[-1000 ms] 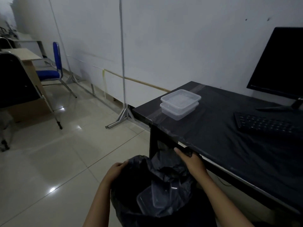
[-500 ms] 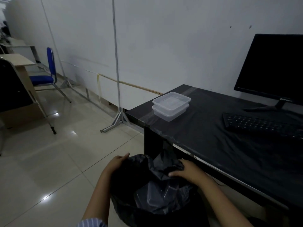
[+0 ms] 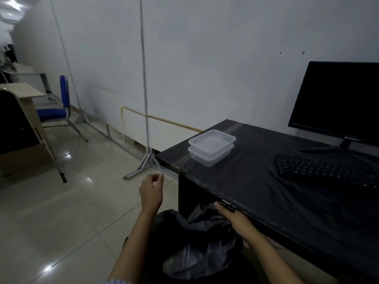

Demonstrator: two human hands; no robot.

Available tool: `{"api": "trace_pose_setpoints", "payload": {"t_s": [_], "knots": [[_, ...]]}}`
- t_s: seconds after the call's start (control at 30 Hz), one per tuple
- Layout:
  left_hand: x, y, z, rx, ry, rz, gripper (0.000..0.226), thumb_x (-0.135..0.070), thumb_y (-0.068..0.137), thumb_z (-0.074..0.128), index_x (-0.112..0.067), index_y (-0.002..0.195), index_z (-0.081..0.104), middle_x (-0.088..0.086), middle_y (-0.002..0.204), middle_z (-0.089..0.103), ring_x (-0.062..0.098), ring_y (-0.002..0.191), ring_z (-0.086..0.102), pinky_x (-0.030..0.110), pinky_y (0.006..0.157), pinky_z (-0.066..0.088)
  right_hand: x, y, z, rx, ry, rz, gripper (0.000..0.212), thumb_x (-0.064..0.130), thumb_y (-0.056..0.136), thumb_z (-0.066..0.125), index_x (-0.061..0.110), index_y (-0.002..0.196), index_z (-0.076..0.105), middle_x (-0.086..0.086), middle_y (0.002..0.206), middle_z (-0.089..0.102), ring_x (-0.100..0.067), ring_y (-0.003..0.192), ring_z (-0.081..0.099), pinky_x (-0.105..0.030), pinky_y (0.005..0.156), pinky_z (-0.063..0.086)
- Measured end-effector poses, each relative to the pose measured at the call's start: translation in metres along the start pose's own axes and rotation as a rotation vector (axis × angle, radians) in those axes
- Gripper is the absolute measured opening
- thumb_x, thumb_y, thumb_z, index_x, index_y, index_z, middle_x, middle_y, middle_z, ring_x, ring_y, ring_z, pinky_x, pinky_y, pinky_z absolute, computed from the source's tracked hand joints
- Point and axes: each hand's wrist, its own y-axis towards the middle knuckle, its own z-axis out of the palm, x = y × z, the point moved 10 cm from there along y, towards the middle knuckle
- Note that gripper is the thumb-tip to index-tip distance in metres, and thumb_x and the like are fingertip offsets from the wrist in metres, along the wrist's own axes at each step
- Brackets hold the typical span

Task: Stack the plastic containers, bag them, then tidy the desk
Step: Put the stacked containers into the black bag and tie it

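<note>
Two clear plastic containers sit stacked near the left end of the black desk. Below the desk's front edge hangs a black bag, and clear plastic shows inside its mouth. My right hand grips the bag's rim close under the desk edge. My left hand is raised off the bag, in the air left of the desk's corner, fingers loosely curled and holding nothing.
A black keyboard and a dark monitor stand on the right of the desk. A metal pole stand rests on the floor by the desk's corner. A blue chair and a beige desk are at the far left.
My left hand let go of the bag's rim and rose up and forward. My right hand kept hold of the bag and shifted toward the desk edge.
</note>
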Motion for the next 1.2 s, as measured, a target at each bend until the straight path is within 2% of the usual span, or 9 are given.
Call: {"api": "trace_pose_setpoints", "payload": {"t_s": [0.1, 0.17, 0.33, 0.47, 0.57, 0.67, 0.77, 0.97, 1.2], "knots": [[-0.067, 0.012, 0.014, -0.055, -0.122, 0.176, 0.032, -0.036, 0.088, 0.065, -0.007, 0.103, 0.065, 0.005, 0.099, 0.066, 0.027, 0.098, 0.062, 0.035, 0.083, 0.049, 0.003, 0.001, 0.005, 0.01, 0.025, -0.014, 0.066, 0.047, 0.068, 0.081, 0.026, 0.127, 0.06, 0.004, 0.121, 0.068, -0.016, 0.109, 0.065, -0.03, 0.092, 0.054], [-0.101, 0.022, 0.036, -0.002, -0.061, 0.22, 0.062, -0.054, 0.076, 0.072, -0.01, 0.117, 0.058, 0.007, 0.112, 0.062, 0.025, 0.108, 0.056, 0.041, 0.093, 0.047, 0.006, 0.002, 0.008, 0.014, 0.022, -0.028, 0.058, 0.045, 0.069, 0.081, 0.029, 0.122, 0.062, 0.005, 0.12, 0.068, -0.016, 0.108, 0.066, -0.033, 0.097, 0.052], [-0.135, 0.038, 0.098, 0.218, 0.238, 0.189, 0.132, -0.086, 0.043, 0.066, -0.026, 0.149, 0.014, 0.017, 0.139, 0.044, 0.036, 0.13, 0.041, 0.054, 0.108, 0.034, 0.015, -0.003, 0.019, 0.023, 0.0, -0.043, 0.052, 0.053, 0.062, 0.083, 0.034, 0.108, 0.068, 0.014, 0.105, 0.074, -0.005, 0.094, 0.07, -0.014, 0.074, 0.053], [-0.141, 0.042, 0.133, 0.359, 0.359, 0.209, 0.128, -0.088, 0.039, 0.066, -0.04, 0.146, 0.013, 0.019, 0.141, 0.042, 0.04, 0.132, 0.038, 0.059, 0.11, 0.027, 0.023, -0.002, 0.013, -0.056, 0.009, -0.071, 0.075, 0.064, 0.066, 0.076, 0.03, 0.131, 0.058, 0.009, 0.123, 0.065, -0.015, 0.111, 0.062, -0.03, 0.097, 0.05], [-0.144, 0.044, 0.137, 0.313, 0.375, 0.258, 0.112, -0.081, 0.05, 0.069, -0.029, 0.143, 0.032, 0.013, 0.135, 0.046, 0.034, 0.127, 0.045, 0.051, 0.109, 0.035, 0.017, -0.003, 0.012, -0.064, 0.058, 0.022, 0.079, 0.075, 0.065, 0.066, 0.027, 0.128, 0.06, 0.007, 0.114, 0.067, -0.016, 0.106, 0.063, -0.029, 0.084, 0.054], [-0.147, 0.041, 0.123, 0.232, 0.129, 0.299, 0.096, -0.064, 0.061, 0.077, -0.019, 0.139, 0.042, 0.01, 0.131, 0.042, 0.027, 0.12, 0.048, 0.032, 0.104, 0.041, 0.012, -0.003, 0.012, -0.063, 0.107, 0.079, 0.081, 0.078, 0.066, 0.061, 0.025, 0.126, 0.061, 0.007, 0.106, 0.068, -0.015, 0.098, 0.065, -0.023, 0.069, 0.055], [-0.143, 0.036, 0.093, 0.191, -0.134, 0.315, 0.091, -0.055, 0.063, 0.082, -0.019, 0.137, 0.044, 0.005, 0.13, 0.04, 0.019, 0.121, 0.046, 0.022, 0.102, 0.038, 0.011, -0.001, 0.015, -0.057, 0.141, 0.086, 0.086, 0.076, 0.068, 0.063, 0.02, 0.132, 0.06, 0.0, 0.118, 0.069, -0.021, 0.107, 0.065, -0.034, 0.09, 0.054], [-0.064, 0.01, 0.005, 0.212, -0.549, 0.152, 0.09, -0.05, 0.062, 0.081, -0.025, 0.138, 0.039, 0.006, 0.139, 0.045, 0.02, 0.123, 0.054, 0.044, 0.103, 0.047, 0.012, -0.001, 0.023, -0.069, 0.18, 0.071, 0.086, 0.073, 0.066, 0.066, 0.023, 0.136, 0.054, 0.01, 0.103, 0.068, -0.013, 0.097, 0.066, -0.021, 0.067, 0.055], [0.054, -0.038, -0.064, 0.31, -0.669, -0.058, 0.079, -0.036, 0.06, 0.08, -0.042, 0.129, 0.043, 0.013, 0.143, 0.039, 0.029, 0.12, 0.057, 0.044, 0.099, 0.048, 0.001, 0.008, 0.024, -0.141, 0.158, 0.092, 0.087, 0.069, 0.076, 0.06, 0.022, 0.146, 0.04, 0.013, 0.091, 0.06, -0.008, 0.082, 0.063, -0.021, 0.06, 0.055]]}}
